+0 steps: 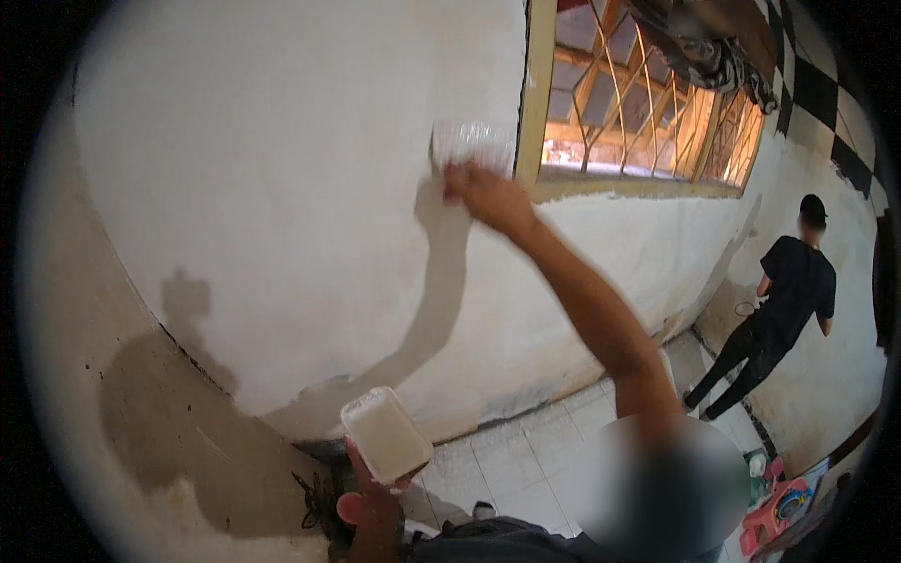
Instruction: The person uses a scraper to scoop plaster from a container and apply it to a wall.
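Raised high against the white wall [310,188], my right hand [497,199] is closed around the reddish handle of a wide paintbrush [454,180]. A glossy, streaky white patch shows on the wall at the brush's head, just left of the window frame [533,113]; where bristles end and wet coating begins is hard to make out. Low down, my left hand [377,480] grips a white rectangular tub [387,433] from below and the side. Pale, creamy white material lies in the tub, and some white smears mark my fingers.
A metal-grilled window [638,103] sits right of the brush, with dark cloth [704,56] hanging over its top. A person in dark clothes [793,286] stands by the right wall. Below are white floor tiles [511,460], a pink cup [349,508] and a pinkish-red stool [774,511] with items.
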The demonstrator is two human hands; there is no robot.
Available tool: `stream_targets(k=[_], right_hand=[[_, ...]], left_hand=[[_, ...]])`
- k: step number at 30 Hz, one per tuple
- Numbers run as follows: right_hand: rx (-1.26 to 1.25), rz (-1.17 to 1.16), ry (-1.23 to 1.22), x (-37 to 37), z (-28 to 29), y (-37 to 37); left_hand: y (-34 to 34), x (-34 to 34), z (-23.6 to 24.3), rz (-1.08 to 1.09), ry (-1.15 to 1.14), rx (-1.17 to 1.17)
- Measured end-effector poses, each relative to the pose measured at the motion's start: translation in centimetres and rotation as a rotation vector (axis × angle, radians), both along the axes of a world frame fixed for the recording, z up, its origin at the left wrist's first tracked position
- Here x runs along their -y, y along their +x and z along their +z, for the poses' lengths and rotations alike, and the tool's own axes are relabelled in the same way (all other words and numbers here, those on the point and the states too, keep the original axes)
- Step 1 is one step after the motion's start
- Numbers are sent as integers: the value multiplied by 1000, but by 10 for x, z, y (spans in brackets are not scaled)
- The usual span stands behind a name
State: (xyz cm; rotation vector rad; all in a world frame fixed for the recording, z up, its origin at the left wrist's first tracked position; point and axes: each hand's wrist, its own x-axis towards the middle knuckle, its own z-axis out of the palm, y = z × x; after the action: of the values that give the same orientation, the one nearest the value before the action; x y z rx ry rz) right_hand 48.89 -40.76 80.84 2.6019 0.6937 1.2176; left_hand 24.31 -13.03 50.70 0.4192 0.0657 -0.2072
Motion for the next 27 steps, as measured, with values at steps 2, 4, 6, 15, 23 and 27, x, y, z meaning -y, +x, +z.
stream_targets(k=[2, 4, 6, 15, 23, 27], right_hand=[[-174, 19, -81, 9, -109, -19], [80, 105, -122, 29, -201, -36], [-46, 142, -52, 22, -234, -65], [239, -52, 1416, 10, -151, -67], [-199, 98, 835, -114, -91, -44], [18, 230, 721, -107, -10, -77]], left_hand=[[4, 3, -19, -13, 4, 28], [8, 1, -40, -40, -28, 10], [5, -15, -50, -58, 42, 23], [-3, -24, -67, -45, 29, -46], [-2, -14, -42, -89, 73, 13], [1, -13, -40, 12, 121, 170]])
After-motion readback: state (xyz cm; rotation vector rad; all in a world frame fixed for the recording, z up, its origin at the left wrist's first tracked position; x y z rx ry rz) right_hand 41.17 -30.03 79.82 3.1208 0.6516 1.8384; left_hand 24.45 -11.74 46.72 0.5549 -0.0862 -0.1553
